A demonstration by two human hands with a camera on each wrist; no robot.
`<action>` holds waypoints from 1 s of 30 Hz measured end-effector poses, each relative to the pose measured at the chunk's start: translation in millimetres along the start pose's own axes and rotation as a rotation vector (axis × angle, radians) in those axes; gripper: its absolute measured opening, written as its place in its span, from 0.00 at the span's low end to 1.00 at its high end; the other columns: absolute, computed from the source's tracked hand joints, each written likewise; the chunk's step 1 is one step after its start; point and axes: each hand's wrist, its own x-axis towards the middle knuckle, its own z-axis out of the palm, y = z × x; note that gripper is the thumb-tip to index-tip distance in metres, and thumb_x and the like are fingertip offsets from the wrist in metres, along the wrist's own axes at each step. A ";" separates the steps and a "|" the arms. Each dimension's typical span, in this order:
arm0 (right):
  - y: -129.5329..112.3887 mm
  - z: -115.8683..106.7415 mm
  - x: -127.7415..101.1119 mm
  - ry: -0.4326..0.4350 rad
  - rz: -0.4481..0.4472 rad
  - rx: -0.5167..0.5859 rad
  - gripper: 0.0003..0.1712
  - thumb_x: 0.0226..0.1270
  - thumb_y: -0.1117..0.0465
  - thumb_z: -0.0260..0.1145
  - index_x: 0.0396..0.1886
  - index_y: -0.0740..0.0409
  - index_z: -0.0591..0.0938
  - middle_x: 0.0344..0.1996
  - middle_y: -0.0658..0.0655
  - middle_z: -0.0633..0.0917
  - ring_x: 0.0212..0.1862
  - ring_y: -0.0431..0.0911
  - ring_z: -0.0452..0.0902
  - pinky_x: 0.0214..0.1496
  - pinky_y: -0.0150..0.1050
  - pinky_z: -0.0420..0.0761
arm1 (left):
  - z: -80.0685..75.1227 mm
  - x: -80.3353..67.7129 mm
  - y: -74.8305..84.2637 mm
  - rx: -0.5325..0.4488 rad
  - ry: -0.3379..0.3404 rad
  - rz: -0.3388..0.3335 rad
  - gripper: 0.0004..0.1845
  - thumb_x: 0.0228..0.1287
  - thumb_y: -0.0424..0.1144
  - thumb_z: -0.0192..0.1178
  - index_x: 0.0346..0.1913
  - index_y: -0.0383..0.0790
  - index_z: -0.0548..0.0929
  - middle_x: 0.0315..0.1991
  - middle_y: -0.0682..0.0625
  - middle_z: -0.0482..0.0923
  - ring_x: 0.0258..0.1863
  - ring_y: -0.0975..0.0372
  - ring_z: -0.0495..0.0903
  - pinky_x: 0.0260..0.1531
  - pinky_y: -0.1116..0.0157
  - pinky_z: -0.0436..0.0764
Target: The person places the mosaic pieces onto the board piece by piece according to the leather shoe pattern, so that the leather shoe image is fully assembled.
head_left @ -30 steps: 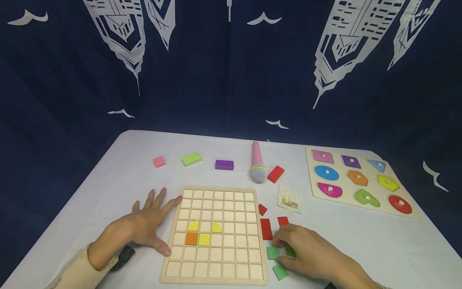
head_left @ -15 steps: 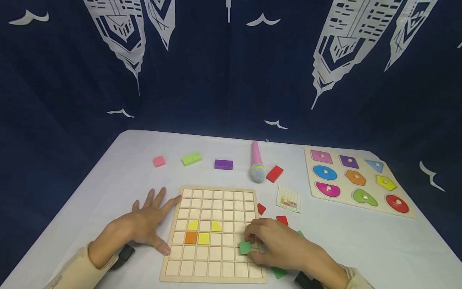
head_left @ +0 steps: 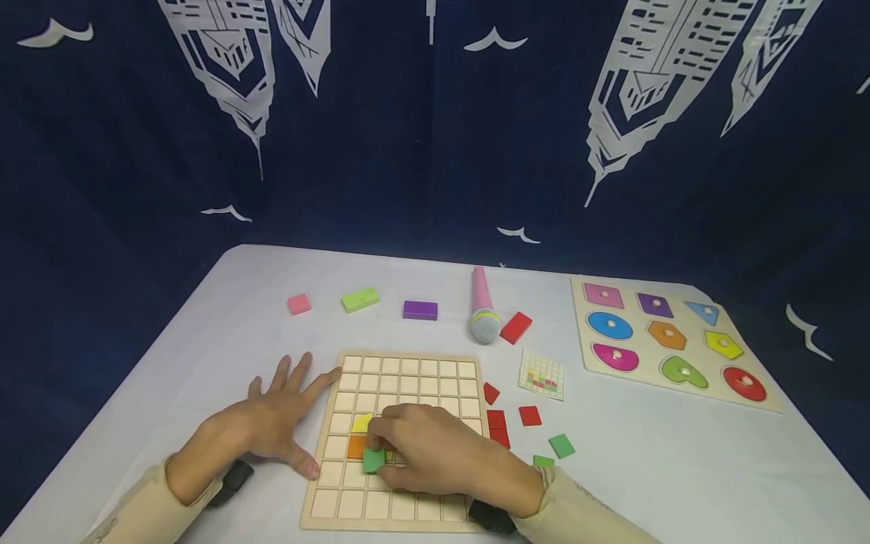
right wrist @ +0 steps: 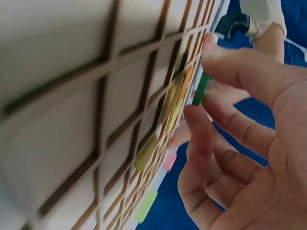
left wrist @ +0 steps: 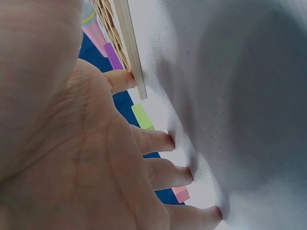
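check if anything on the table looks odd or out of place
A pink toy microphone lies on its side among the coloured blocks behind the grid board, unrelated to either puzzle. Nothing looks spilled or damaged.

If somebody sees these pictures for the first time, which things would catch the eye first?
Probably the right hand, pinching a green tile over the wooden grid board near the table's front edge, beside the orange and yellow tiles already set in it. The left hand lies flat against the board's left edge. At far right sits a colourful shape puzzle.
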 end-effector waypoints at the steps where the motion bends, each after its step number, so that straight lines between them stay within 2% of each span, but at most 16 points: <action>1: -2.3 1.6 2.9 0.001 -0.005 -0.011 0.10 0.55 0.58 0.72 0.38 0.46 0.83 0.32 0.40 0.81 0.31 0.29 0.70 0.33 0.21 0.72 | -0.2 -0.2 0.0 -0.002 0.000 0.001 0.75 0.22 0.65 0.80 0.80 0.51 0.50 0.77 0.24 0.35 0.75 0.26 0.33 0.59 0.20 0.42; 7: -12.2 8.7 11.3 -0.007 -0.022 -0.091 0.09 0.56 0.56 0.73 0.37 0.43 0.84 0.29 0.39 0.78 0.29 0.28 0.68 0.30 0.22 0.71 | -0.4 -0.8 0.0 -0.008 -0.005 0.008 0.75 0.23 0.66 0.80 0.80 0.51 0.50 0.77 0.24 0.35 0.75 0.26 0.33 0.59 0.20 0.41; 13: -16.7 12.0 14.7 -0.004 -0.049 -0.157 0.09 0.56 0.54 0.74 0.35 0.42 0.83 0.29 0.38 0.78 0.31 0.27 0.70 0.32 0.23 0.73 | -0.8 -0.1 -1.3 -0.008 0.001 0.014 0.75 0.23 0.65 0.80 0.80 0.51 0.49 0.77 0.23 0.34 0.75 0.26 0.32 0.59 0.20 0.41; 20: -20.6 13.3 11.4 0.000 -0.044 -0.178 0.07 0.58 0.55 0.75 0.34 0.40 0.84 0.30 0.37 0.79 0.32 0.27 0.72 0.32 0.22 0.74 | 0.2 0.7 -2.2 -0.008 0.002 0.014 0.75 0.22 0.64 0.81 0.79 0.50 0.50 0.77 0.23 0.35 0.74 0.25 0.32 0.58 0.19 0.41; 23: -22.2 10.9 5.9 -0.003 -0.030 -0.176 0.06 0.61 0.57 0.73 0.37 0.39 0.88 0.32 0.37 0.82 0.35 0.29 0.75 0.33 0.22 0.75 | 0.6 1.3 -2.7 -0.001 0.005 0.014 0.75 0.22 0.64 0.81 0.79 0.50 0.50 0.77 0.23 0.35 0.74 0.26 0.33 0.58 0.19 0.41; 27: -23.2 8.7 -6.1 0.005 -0.070 -0.188 0.09 0.66 0.57 0.69 0.44 0.41 0.90 0.41 0.41 0.85 0.42 0.33 0.77 0.38 0.22 0.77 | 0.7 1.5 -2.9 0.013 0.008 0.015 0.75 0.22 0.65 0.80 0.79 0.50 0.50 0.77 0.23 0.35 0.74 0.25 0.33 0.59 0.19 0.42; 30: -24.6 8.8 -15.8 0.005 -0.125 -0.271 0.12 0.70 0.54 0.67 0.50 0.41 0.88 0.49 0.43 0.84 0.45 0.36 0.76 0.44 0.23 0.77 | 0.8 1.3 -2.2 0.023 0.013 0.021 0.76 0.22 0.66 0.80 0.79 0.50 0.50 0.77 0.23 0.35 0.74 0.24 0.34 0.58 0.19 0.44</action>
